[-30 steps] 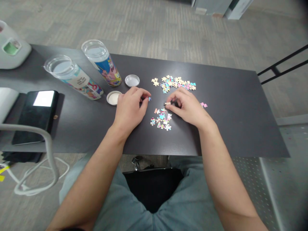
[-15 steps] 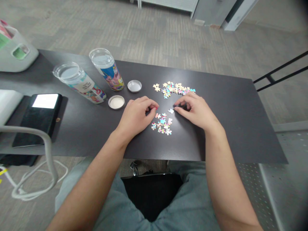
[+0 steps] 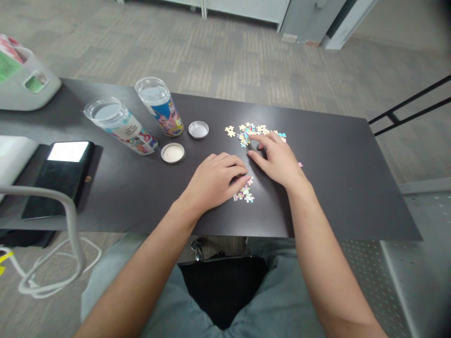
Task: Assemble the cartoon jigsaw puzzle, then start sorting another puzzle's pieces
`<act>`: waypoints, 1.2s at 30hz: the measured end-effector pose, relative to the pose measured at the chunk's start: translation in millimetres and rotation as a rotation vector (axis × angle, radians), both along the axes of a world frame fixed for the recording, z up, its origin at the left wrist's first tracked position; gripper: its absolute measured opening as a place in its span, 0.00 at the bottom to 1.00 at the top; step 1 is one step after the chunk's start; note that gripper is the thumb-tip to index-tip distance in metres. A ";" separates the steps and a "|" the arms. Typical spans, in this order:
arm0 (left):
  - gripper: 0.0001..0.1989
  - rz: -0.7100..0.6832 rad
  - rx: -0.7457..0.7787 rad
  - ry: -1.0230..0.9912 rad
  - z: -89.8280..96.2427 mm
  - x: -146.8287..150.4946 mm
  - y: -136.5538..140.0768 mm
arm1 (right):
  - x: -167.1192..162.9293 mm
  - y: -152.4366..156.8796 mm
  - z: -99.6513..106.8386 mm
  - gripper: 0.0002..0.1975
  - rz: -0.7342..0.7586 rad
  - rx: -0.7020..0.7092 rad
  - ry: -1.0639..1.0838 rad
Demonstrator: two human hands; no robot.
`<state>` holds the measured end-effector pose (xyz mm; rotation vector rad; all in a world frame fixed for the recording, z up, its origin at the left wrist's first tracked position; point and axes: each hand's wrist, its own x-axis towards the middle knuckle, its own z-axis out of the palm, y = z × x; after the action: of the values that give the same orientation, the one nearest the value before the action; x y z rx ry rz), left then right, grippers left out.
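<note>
My left hand (image 3: 219, 182) rests low over the near group of jigsaw puzzle pieces (image 3: 248, 198). Its fingers are loosely bent, with a gap between them and the thumb, and it covers part of that group. My right hand (image 3: 276, 159) reaches to the far cluster of jigsaw pieces (image 3: 261, 128), index finger stretched to the cluster's near left side and thumb held apart. Nothing shows between those fingers. A single pink puzzle piece (image 3: 300, 164) lies just right of the right hand.
Two clear cylindrical containers with cartoon prints, a blue one (image 3: 165, 115) and a white-labelled one (image 3: 136, 135), stand left. Near them lie two round lids (image 3: 198, 130) (image 3: 172, 153). Further left are a black tablet-like device (image 3: 52, 183), a pale bin (image 3: 38, 96) and a white curved tube (image 3: 72, 230).
My left hand has shifted right, over the near pieces, and its pinch has loosened. My right hand has moved up to the far cluster with its index finger extended. The view has shifted slightly.
</note>
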<state>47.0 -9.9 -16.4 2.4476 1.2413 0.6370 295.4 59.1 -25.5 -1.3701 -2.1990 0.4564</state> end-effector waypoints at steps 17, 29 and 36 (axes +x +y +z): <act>0.08 0.219 0.008 -0.004 0.9 -12.4 6.5 | 0.1 14.5 -5.0 0.03 0.033 -0.059 0.058; 0.10 0.191 -0.003 -0.070 4.7 -6.9 6.9 | 22.5 8.9 8.6 0.07 0.062 -0.098 0.036; 0.16 0.137 0.015 0.075 3.8 -2.7 7.4 | 37.4 7.3 6.8 0.04 -0.049 -0.085 -0.025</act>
<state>44.3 -2.5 -12.6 2.4348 1.4479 0.5971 332.8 66.4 -18.6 -1.4787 -2.1829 0.5226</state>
